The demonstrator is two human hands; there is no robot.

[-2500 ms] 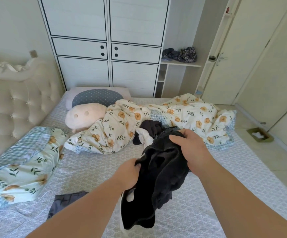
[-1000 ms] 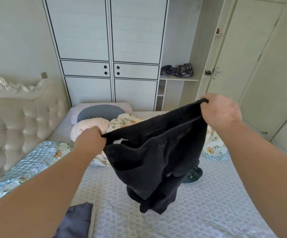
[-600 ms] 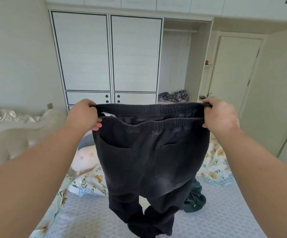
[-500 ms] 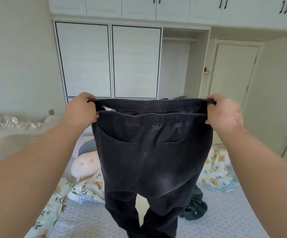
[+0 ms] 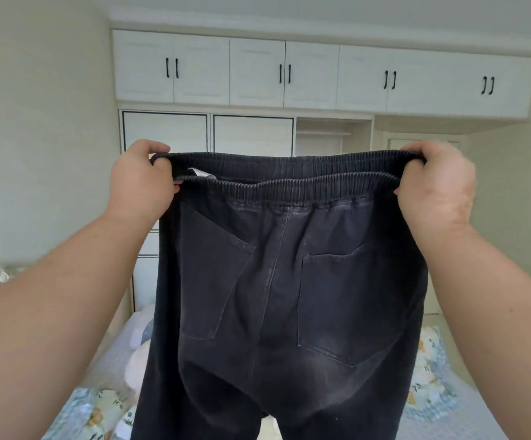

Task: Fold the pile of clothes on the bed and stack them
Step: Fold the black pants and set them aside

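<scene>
Trousers: a pair of black trousers (image 5: 277, 296) is held up in the air in front of the camera, above the bed (image 5: 467, 417); the back side is turned toward the viewer, and the legs hang down out of the lower edge of the view.
Waistband: the elastic waistband (image 5: 289, 185) is stretched wide between the two hands, its opening parted so that a white label (image 5: 200, 173) is seen inside near the left end.
Pockets: two back pockets are seen, the left pocket (image 5: 213, 277) tilted, the right pocket (image 5: 343, 306) lying flatter.
Left hand: the left hand (image 5: 140, 182) is curled round the left end of the waistband, gripping it with fingers folded over the edge.
Right hand: the right hand (image 5: 435, 185) is curled round the right end of the waistband, gripping it likewise.
Bed: a floral quilt (image 5: 426, 376) is seen on the bed at lower right, behind the trousers; a floral pillow (image 5: 96, 411) lies at lower left; a pale pink plush (image 5: 137, 363) is partly hidden by the left trouser leg.
Background: a white wardrobe (image 5: 251, 134) with upper cabinets (image 5: 321, 74) stands against the far wall.
</scene>
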